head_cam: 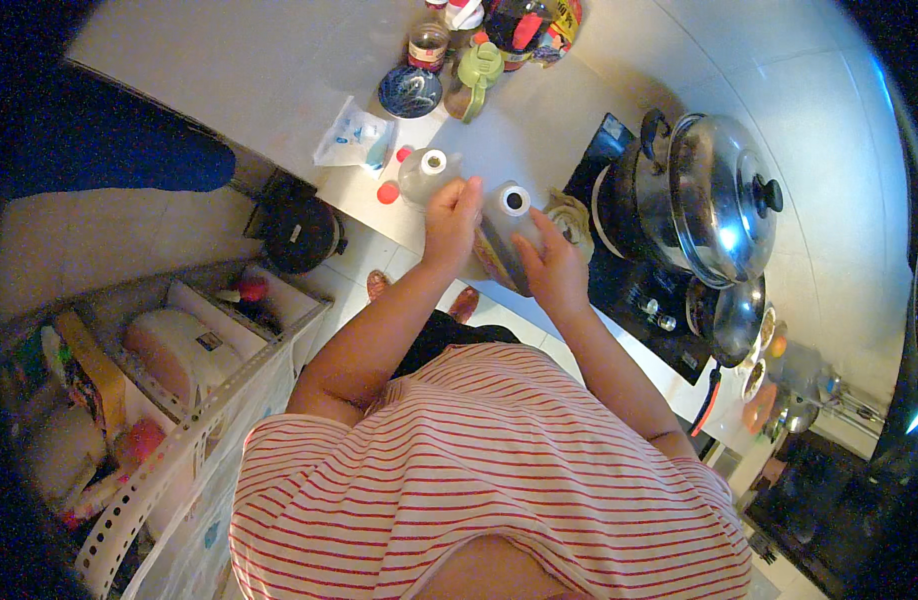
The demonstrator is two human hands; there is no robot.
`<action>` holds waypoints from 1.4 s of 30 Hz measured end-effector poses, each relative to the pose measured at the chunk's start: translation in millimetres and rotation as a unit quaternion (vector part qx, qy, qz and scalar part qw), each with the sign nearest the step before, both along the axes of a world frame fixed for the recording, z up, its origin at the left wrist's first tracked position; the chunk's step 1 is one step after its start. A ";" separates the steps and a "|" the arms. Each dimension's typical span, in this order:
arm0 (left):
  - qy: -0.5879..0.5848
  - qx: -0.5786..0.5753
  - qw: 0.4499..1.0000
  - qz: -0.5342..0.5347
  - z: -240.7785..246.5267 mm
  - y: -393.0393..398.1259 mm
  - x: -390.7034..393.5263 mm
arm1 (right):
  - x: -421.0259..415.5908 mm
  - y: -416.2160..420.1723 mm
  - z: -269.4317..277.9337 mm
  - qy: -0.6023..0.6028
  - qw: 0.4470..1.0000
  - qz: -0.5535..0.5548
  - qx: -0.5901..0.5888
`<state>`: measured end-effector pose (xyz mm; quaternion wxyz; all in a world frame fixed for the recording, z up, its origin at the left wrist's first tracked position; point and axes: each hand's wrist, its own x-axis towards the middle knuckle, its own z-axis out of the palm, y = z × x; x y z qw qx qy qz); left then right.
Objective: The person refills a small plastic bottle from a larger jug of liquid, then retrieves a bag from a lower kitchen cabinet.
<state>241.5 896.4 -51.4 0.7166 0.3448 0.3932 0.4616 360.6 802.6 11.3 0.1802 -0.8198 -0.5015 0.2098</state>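
My right hand [555, 266] grips the right side of an uncapped plastic bottle [504, 232] with a white neck and a dark opening. On that bottle's left side is my left hand [453, 225], its fingers bent and raised; whether it presses on the bottle is hard to tell. A second uncapped bottle [421, 176], pale and translucent, stands on the counter just beyond my left hand. Beside it lie two red caps, one larger cap [388, 193] and one smaller cap [404, 154]. A white plastic packet [354, 139] rests behind them.
A black stove [654, 322] at the right bears a lidded steel pot [721, 195] and a pan [736, 322]. Farther back stand a dark bowl [410, 92], a glass jar [427, 49] and a green-lidded jug [478, 71]. A perforated white rack [226, 382] is at the lower left.
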 end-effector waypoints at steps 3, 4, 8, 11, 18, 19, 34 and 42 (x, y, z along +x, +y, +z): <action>0.059 -0.012 0.997 -0.041 -10.0 -14.9 -32.2 | 4.8 -5.0 -14.4 -0.001 0.990 0.043 0.131; 0.114 -0.002 0.992 -0.055 -26.7 -19.5 -42.8 | 4.8 -5.2 -13.2 0.014 0.994 0.030 0.105; 0.265 0.115 0.956 -0.047 -113.8 -34.3 -60.4 | -0.1 -0.3 5.1 0.077 0.997 -0.002 0.008; 0.390 0.175 0.895 -0.128 -123.4 -27.8 -58.3 | 8.9 -5.5 -8.5 0.087 0.996 0.009 0.029; 0.409 0.253 0.860 -0.169 -135.2 -10.4 -38.6 | 32.0 -15.0 1.7 0.130 0.986 0.001 0.103; 0.405 0.266 0.858 -0.173 -136.0 -9.0 -36.6 | 34.8 -16.1 11.4 0.158 0.985 -0.029 0.057; 0.443 0.412 0.787 -0.119 -163.3 -12.3 -9.2 | 70.6 -41.0 78.9 0.128 0.989 0.067 -0.020; 0.389 0.234 0.891 0.014 -58.6 -38.5 -58.8 | 72.8 -36.1 80.8 0.070 0.978 0.196 0.011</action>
